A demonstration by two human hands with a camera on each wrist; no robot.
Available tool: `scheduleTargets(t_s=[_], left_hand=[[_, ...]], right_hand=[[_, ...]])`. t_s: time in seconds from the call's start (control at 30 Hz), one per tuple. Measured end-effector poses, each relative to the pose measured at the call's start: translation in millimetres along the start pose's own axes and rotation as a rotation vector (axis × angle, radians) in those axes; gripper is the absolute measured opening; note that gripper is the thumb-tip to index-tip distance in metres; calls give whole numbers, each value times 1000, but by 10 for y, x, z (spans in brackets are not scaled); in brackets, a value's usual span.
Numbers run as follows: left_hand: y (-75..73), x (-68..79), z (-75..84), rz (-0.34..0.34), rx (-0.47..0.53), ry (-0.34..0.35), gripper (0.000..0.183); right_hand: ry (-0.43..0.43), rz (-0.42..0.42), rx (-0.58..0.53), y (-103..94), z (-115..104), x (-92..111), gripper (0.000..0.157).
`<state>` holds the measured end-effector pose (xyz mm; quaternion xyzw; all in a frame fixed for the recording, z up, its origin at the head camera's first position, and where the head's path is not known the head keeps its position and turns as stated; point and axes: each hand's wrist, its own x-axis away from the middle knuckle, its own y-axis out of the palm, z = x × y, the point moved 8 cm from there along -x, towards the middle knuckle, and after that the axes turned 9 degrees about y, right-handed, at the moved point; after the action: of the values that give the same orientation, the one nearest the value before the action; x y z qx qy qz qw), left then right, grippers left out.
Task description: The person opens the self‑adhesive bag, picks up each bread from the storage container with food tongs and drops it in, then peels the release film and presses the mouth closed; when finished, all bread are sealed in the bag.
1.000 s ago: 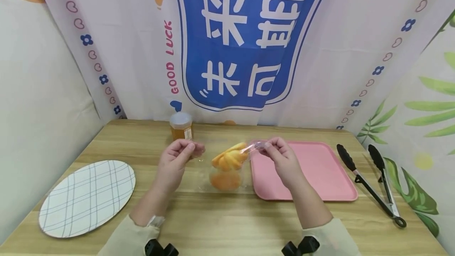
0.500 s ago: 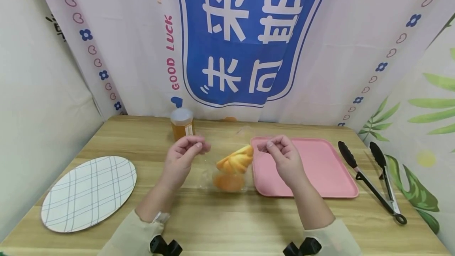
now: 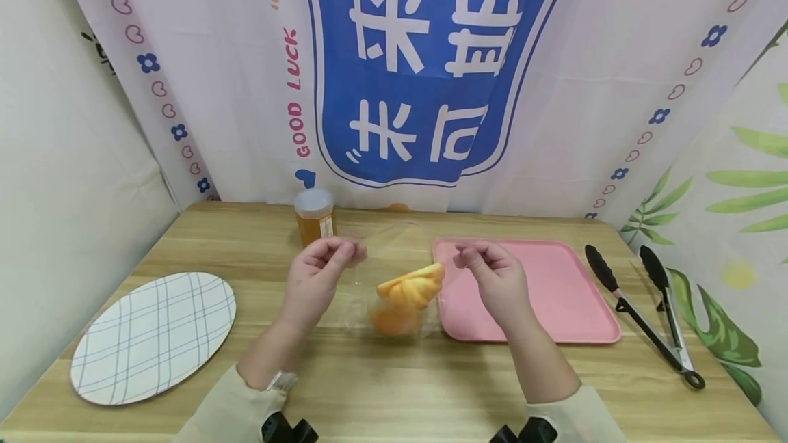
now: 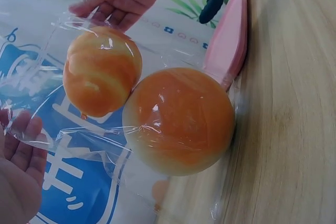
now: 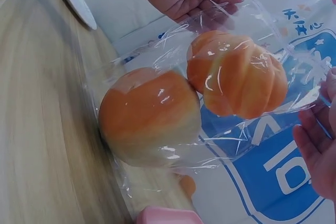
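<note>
Wood-grain tabletop (image 3: pixel 382 395) lies below as left hand (image 3: pixel 316 277) and right hand (image 3: pixel 498 280) pinch opposite edges of clear bag (image 5: pixel 223 145) at pink tray (image 3: pixel 542 299)'s left side, seemingly to spread its top above two buns (image 4: pixel 181 121) inside.

Landmark: bag (image 5: pixel 231 137). In it, two buns: one bun at the lower end (image 5: pixel 149 116), the other bun just above it, toward the opening (image 5: pixel 239 74). Left hand (image 3: pixel 314 279) at the bag's left edge, right hand (image 3: pixel 497 279) at its right. Jar (image 3: pixel 315 217) on table (image 3: pixel 394 388), behind bag and to its left. Plate (image 3: pixel 154 337) well left of bag, a little before it. Tray (image 3: pixel 542 286) just right of bag; tongs (image 3: pixel 655 320) farther right, past tray. Cloth (image 3: pixel 394 87) hangs behind everything. Cannot tell whether bag touches table.
</note>
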<state>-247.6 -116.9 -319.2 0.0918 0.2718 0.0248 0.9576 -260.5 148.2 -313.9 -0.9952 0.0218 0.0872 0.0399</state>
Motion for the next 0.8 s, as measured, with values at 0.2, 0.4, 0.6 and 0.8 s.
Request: scheduleTargets(t_s=[0.2, 0.4, 0.6, 0.8], left_hand=[[-24, 13, -25, 42, 121, -1, 25], [15, 68, -109, 49, 251, -87, 26], [23, 111, -193, 76, 161, -173, 27], [32, 125, -190, 68, 103, -183, 19]], right_hand=[[103, -25, -97, 28, 58, -28, 23], [198, -120, -290, 96, 133, -30, 33], [258, -51, -304, 71, 196, -45, 33], [267, 86, -163, 14, 187, -66, 10]])
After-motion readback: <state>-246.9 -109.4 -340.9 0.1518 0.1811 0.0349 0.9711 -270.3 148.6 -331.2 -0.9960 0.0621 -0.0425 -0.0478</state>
